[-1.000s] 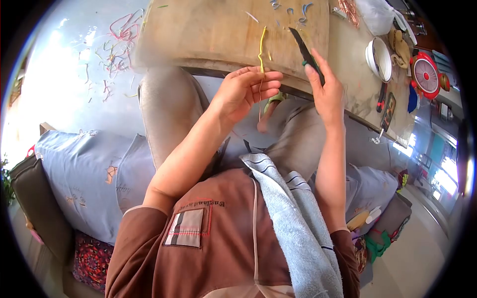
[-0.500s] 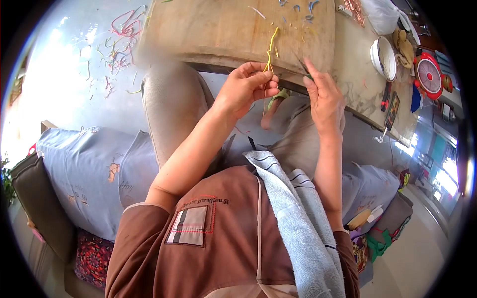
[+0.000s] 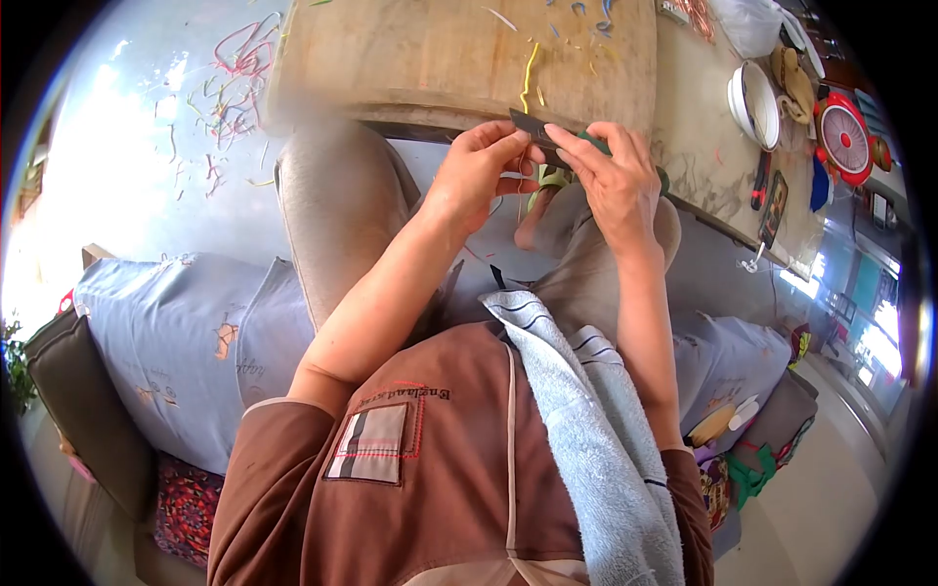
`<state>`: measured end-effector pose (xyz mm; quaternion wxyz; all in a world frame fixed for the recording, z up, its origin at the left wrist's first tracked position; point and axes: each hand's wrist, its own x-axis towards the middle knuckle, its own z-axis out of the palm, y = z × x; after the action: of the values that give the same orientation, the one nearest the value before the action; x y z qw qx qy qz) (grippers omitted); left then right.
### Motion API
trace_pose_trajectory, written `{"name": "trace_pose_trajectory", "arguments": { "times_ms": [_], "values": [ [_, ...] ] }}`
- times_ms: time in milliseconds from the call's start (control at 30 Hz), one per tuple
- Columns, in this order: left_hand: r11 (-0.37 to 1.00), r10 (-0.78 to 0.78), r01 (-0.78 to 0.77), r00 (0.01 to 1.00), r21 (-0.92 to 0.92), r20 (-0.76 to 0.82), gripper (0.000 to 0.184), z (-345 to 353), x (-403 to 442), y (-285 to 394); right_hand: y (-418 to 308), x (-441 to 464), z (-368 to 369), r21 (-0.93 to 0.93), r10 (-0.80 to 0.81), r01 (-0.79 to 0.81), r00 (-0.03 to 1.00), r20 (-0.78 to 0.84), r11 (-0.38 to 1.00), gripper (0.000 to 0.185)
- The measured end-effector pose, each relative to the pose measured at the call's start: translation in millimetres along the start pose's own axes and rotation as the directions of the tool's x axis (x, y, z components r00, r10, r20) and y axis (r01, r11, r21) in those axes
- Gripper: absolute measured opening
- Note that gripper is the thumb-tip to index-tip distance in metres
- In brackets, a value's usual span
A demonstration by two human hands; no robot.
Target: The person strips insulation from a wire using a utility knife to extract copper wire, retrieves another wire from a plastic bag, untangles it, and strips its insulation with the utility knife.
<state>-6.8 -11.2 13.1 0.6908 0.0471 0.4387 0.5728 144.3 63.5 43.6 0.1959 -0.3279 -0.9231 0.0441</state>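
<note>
My left hand (image 3: 479,171) pinches the yellow wire (image 3: 529,80), whose insulated length extends up over the wooden board's front edge. A thin bare strand hangs below the fingers. In my right hand (image 3: 616,181) is a knife with a dark blade (image 3: 532,126) and a green part at its handle. The blade lies across the wire close to my left fingertips. How far blade and wire touch is hidden by the fingers.
The wooden board (image 3: 420,59) carries blue and yellow scraps. On the stone table (image 3: 699,127) are a white bowl (image 3: 754,105), copper wire (image 3: 696,18) and a red-handled tool (image 3: 759,181). Colored wire scraps (image 3: 230,107) litter the floor at left. A red fan (image 3: 844,140) stands at right.
The knife, first upright and apart at right, has swung leftward with my right hand to the wire at my left fingertips. My left hand stays closed on the wire.
</note>
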Motion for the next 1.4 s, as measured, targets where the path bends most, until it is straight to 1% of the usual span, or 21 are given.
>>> {"name": "trace_pose_trajectory", "arguments": {
  "times_ms": [67, 167, 367, 467, 600, 767, 900, 1067, 1200, 1333, 1400],
  "values": [
    [0.999, 0.015, -0.015, 1.000, 0.048, 0.014, 0.013, -0.8, 0.9, -2.1, 1.0, 0.4, 0.1, -0.031, -0.017, 0.017, 1.000, -0.001, 0.999, 0.031],
    [0.996, 0.082, -0.083, 0.996, 0.043, 0.029, 0.010, -0.8, 3.1, -8.7, 2.1, -1.2, 1.3, -0.051, -0.034, 0.034, 0.999, -0.013, 0.998, 0.032],
    [0.990, 0.103, -0.100, 0.994, -0.100, 0.021, 0.009, 0.7, 3.7, -14.4, 2.4, -4.1, 5.1, 0.030, -0.020, 0.021, 1.000, -0.020, 0.999, 0.034],
    [0.988, 0.102, -0.106, 0.994, -0.112, -0.040, 0.009, 6.6, 2.7, -14.6, -1.8, -7.0, 8.5, 0.025, 0.032, -0.031, 0.999, -0.044, 0.999, 0.036],
    [0.990, 0.089, -0.094, 0.995, -0.108, -0.053, 0.009, 8.0, 1.7, -13.4, -6.8, -11.2, 16.7, 0.003, 0.087, -0.087, 0.990, -0.110, 0.996, 0.035],
    [0.993, 0.040, -0.048, 0.996, -0.104, -0.074, 0.012, 10.1, 0.1, -8.8, -9.0, -13.9, 23.5, -0.042, 0.103, -0.110, 0.984, -0.146, 0.993, 0.038],
    [0.994, 0.076, -0.081, 0.995, -0.070, -0.063, 0.012, 10.2, 3.5, -8.7, -10.0, -11.0, 27.4, -0.040, 0.127, -0.136, 0.978, -0.166, 0.990, 0.039],
    [0.998, 0.060, -0.061, 0.998, -0.013, -0.022, 0.014, 5.2, 5.2, -4.8, -10.4, -6.0, 27.4, -0.072, 0.101, -0.118, 0.973, -0.207, 0.990, 0.035],
    [0.997, 0.039, -0.042, 0.998, -0.066, -0.043, 0.012, 7.1, 5.8, -3.0, -7.8, -5.6, 29.9, -0.076, 0.086, -0.108, 0.966, -0.244, 0.991, 0.033],
    [0.993, -0.040, 0.040, 0.999, -0.112, 0.009, 0.012, -0.1, 9.4, 0.1, -1.4, -7.3, 25.5, -0.045, 0.061, -0.072, 0.976, -0.208, 0.996, 0.032],
    [0.990, -0.036, 0.037, 0.999, -0.133, 0.010, 0.012, 0.3, 10.8, -0.6, 6.8, -8.8, 21.4, -0.027, 0.025, -0.029, 0.987, -0.161, 0.999, 0.031]
  ]
}}
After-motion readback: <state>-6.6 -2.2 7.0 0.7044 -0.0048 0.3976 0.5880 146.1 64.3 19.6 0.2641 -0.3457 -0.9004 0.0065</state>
